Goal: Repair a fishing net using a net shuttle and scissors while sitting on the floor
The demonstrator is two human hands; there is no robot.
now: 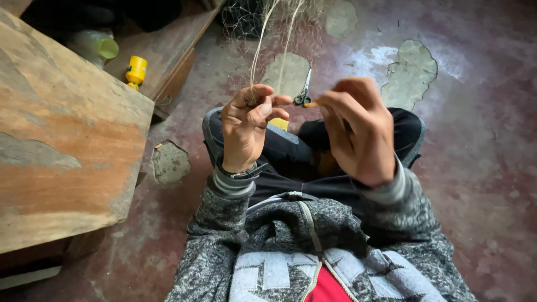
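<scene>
Down on the worn red floor (481,168), a person sits cross-legged in a grey speckled hooded jacket (291,246), both hands raised over the lap. Their left hand (246,126) is pinched shut on pale net strands (258,53), thumb pressed to bent forefinger, and the strands rise from that grip to a heap of fine netting (246,19) lying at the far edge of view. Their right hand (358,131) is curled closed around a thin yellow tool (311,104) whose tip pokes out toward the left hand; how much of it lies within the fist I cannot tell. Small scissors (303,92) show between the two hands, just beside the yellow tip; what bears them I cannot tell. To the person's left a big wooden board (61,140) juts close, its corner near the left knee, leaving only a narrow strip of floor. Beyond that corner stand a yellow spool (136,71) and a green bottle (95,46). To the right, the floor lies wide, patched where paint has flaked.
</scene>
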